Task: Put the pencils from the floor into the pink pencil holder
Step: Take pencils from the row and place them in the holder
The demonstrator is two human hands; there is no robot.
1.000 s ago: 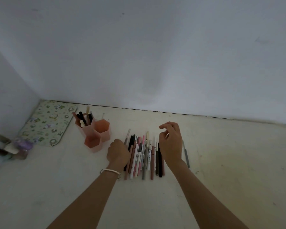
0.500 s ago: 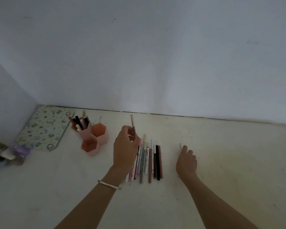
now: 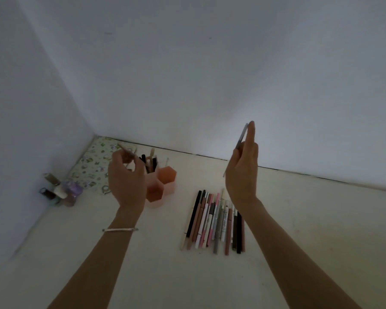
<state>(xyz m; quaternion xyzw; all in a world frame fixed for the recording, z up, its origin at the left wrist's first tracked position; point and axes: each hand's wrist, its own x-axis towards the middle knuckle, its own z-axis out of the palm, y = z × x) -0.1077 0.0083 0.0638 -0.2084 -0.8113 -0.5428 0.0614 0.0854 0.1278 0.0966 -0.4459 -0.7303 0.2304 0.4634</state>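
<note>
Delivery is the step in hand: the left hand (image 3: 126, 181) hangs just in front of the pink pencil holder (image 3: 168, 178), fingers curled round a thin pencil (image 3: 127, 150) that slants up toward the far left corner of the floor (image 3: 299, 219). The right hand (image 3: 243, 175) is raised well above the floor, pinching a grey pencil (image 3: 241, 138) nearly upright between thumb and fingers.

The holder stands near that far left corner. Its rear cell already bristles with pencils, while the two nearer cells look empty. By my reading, the next move calls for tipping the thin pencil upright and lowering it into a cell, then bringing the right hand across. Most of the job remains: a tight row of pencils (image 3: 214, 219) lies on the floor between the forearms.

A patterned mat (image 3: 91, 168) fills the corner behind the holder, and small bottles (image 3: 58, 190) sit by the left edge. The standing pencils crowd the rear cell, so an open one seems easier.
</note>
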